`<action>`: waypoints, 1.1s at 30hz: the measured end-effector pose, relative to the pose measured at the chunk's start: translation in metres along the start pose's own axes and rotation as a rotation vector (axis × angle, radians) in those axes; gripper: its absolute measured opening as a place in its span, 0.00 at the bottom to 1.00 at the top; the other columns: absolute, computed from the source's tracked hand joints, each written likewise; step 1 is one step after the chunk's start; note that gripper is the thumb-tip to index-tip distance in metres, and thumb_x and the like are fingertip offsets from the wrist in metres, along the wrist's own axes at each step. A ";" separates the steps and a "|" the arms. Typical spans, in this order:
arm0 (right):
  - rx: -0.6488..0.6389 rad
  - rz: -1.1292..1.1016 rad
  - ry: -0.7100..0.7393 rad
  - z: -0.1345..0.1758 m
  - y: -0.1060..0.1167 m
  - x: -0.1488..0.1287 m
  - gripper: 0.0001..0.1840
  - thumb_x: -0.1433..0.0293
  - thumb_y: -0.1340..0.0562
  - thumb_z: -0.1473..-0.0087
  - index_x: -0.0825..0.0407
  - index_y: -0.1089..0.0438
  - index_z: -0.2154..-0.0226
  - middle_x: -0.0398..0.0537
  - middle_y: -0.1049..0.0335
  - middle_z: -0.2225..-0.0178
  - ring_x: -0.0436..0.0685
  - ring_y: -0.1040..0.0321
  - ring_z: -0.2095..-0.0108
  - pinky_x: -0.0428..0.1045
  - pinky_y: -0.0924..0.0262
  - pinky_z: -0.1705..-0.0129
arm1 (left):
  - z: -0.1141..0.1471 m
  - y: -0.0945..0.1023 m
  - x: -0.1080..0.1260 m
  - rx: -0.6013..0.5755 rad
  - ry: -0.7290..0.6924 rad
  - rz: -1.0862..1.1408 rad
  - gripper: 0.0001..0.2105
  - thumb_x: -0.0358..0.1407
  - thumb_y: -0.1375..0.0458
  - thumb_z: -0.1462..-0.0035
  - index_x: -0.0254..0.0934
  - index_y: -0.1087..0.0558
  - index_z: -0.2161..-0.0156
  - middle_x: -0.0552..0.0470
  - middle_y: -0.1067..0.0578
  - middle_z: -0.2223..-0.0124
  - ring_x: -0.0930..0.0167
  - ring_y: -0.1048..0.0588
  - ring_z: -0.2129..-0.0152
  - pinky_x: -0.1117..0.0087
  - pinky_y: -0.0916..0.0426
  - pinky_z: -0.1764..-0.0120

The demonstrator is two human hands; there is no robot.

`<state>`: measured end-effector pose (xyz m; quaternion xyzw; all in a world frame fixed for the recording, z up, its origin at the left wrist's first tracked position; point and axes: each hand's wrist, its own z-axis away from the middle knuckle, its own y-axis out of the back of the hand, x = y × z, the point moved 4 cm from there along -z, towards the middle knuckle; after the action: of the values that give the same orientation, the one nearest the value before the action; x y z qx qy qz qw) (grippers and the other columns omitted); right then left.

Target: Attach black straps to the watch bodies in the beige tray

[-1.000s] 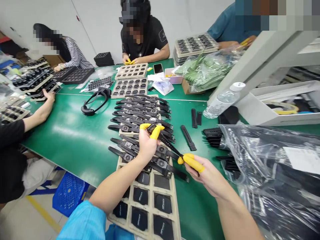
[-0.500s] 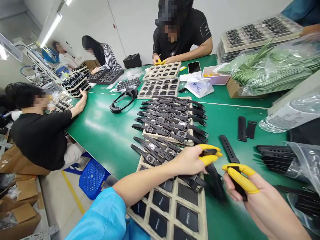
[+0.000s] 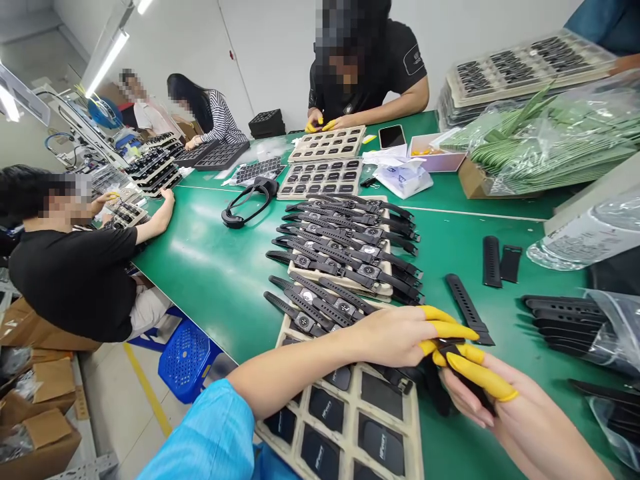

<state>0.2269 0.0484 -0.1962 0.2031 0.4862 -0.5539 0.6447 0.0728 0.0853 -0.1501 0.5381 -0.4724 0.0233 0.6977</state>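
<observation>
My left hand (image 3: pixel 395 333), in yellow finger cots, is closed on a dark smartwatch, mostly hidden by the fingers, with black strap hanging below. My right hand (image 3: pixel 493 393), also in yellow cots, grips a black watch strap (image 3: pixel 477 389). Both sets of fingertips meet where the strap and watch come together. A loose perforated strap (image 3: pixel 465 303) lies just beyond my hands. Under my left forearm is a cream tray (image 3: pixel 350 427) with dark square-faced pieces in its compartments; several strapped watches (image 3: pixel 305 322) lie across its far end.
More strapped watches (image 3: pixel 345 247) cover a stacked tray ahead. Two strap pieces (image 3: pixel 491 261), bagged black straps (image 3: pixel 565 320) and bagged green straps (image 3: pixel 560 147) are at the right. A black headset (image 3: pixel 247 203) lies left of centre. Co-workers sit across (image 3: pixel 367 80) and at the left (image 3: pixel 70 280).
My left hand has moved right with the watch, meeting the strap in my right hand; they were apart before. The co-worker at the left has shifted slightly.
</observation>
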 end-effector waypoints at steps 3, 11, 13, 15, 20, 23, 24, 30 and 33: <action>0.024 -0.036 0.012 0.004 -0.006 -0.005 0.28 0.44 0.30 0.48 0.50 0.33 0.76 0.41 0.43 0.83 0.48 0.53 0.82 0.46 0.53 0.80 | 0.001 0.004 0.001 0.001 -0.026 -0.023 0.24 0.25 0.52 0.35 0.35 0.30 0.36 0.44 0.29 0.35 0.65 0.29 0.38 0.64 0.33 0.35; 0.072 -0.189 0.098 0.003 -0.018 -0.010 0.23 0.49 0.29 0.46 0.49 0.35 0.71 0.35 0.48 0.85 0.47 0.58 0.84 0.44 0.58 0.82 | 0.004 0.008 0.003 0.064 -0.049 0.005 0.23 0.27 0.52 0.34 0.38 0.28 0.37 0.43 0.27 0.37 0.64 0.28 0.40 0.62 0.31 0.37; 0.045 -0.220 0.112 -0.001 -0.020 -0.010 0.24 0.49 0.28 0.48 0.48 0.36 0.72 0.34 0.49 0.86 0.46 0.60 0.85 0.43 0.59 0.83 | 0.005 0.009 0.004 0.102 -0.076 0.017 0.24 0.26 0.52 0.36 0.35 0.28 0.38 0.41 0.27 0.38 0.64 0.27 0.40 0.63 0.31 0.37; 0.021 -0.252 0.114 -0.003 -0.021 -0.011 0.24 0.49 0.28 0.48 0.48 0.36 0.71 0.33 0.49 0.86 0.45 0.62 0.85 0.43 0.60 0.84 | 0.006 0.011 0.002 0.128 -0.091 0.020 0.24 0.26 0.52 0.37 0.35 0.28 0.38 0.40 0.27 0.39 0.63 0.27 0.40 0.64 0.31 0.37; -0.028 -0.361 0.124 -0.004 -0.026 -0.017 0.23 0.51 0.29 0.47 0.49 0.36 0.71 0.32 0.49 0.86 0.44 0.63 0.85 0.42 0.62 0.84 | 0.005 0.008 -0.003 0.137 -0.112 -0.010 0.23 0.26 0.53 0.35 0.37 0.30 0.38 0.42 0.27 0.39 0.64 0.27 0.41 0.63 0.29 0.39; -0.010 -0.395 0.149 -0.003 -0.026 -0.019 0.23 0.52 0.28 0.47 0.49 0.36 0.72 0.32 0.49 0.86 0.43 0.63 0.85 0.42 0.62 0.84 | 0.004 0.006 -0.003 0.132 -0.100 -0.045 0.22 0.27 0.53 0.34 0.36 0.32 0.37 0.40 0.28 0.40 0.63 0.27 0.42 0.60 0.29 0.39; 0.000 -0.396 0.157 -0.004 -0.025 -0.019 0.23 0.53 0.28 0.47 0.50 0.36 0.72 0.32 0.48 0.85 0.43 0.63 0.85 0.42 0.61 0.83 | 0.004 0.006 -0.002 0.127 -0.100 -0.048 0.22 0.28 0.53 0.33 0.36 0.32 0.37 0.40 0.28 0.41 0.63 0.27 0.42 0.59 0.29 0.39; 0.021 -0.383 0.183 -0.005 -0.021 -0.018 0.23 0.54 0.28 0.46 0.50 0.38 0.73 0.31 0.49 0.86 0.43 0.63 0.86 0.41 0.62 0.84 | 0.005 0.012 0.006 0.093 -0.179 0.008 0.21 0.34 0.54 0.29 0.30 0.35 0.35 0.37 0.28 0.44 0.62 0.29 0.43 0.61 0.30 0.38; 0.021 -0.365 0.184 -0.007 -0.019 -0.017 0.22 0.53 0.29 0.45 0.50 0.37 0.72 0.30 0.51 0.86 0.43 0.65 0.86 0.41 0.63 0.84 | 0.005 0.012 0.009 0.100 -0.176 -0.034 0.20 0.32 0.54 0.30 0.30 0.33 0.38 0.38 0.28 0.46 0.62 0.29 0.46 0.61 0.29 0.41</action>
<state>0.2077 0.0569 -0.1800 0.1680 0.5660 -0.6456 0.4844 0.0676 0.0824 -0.1354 0.5802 -0.5209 -0.0122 0.6260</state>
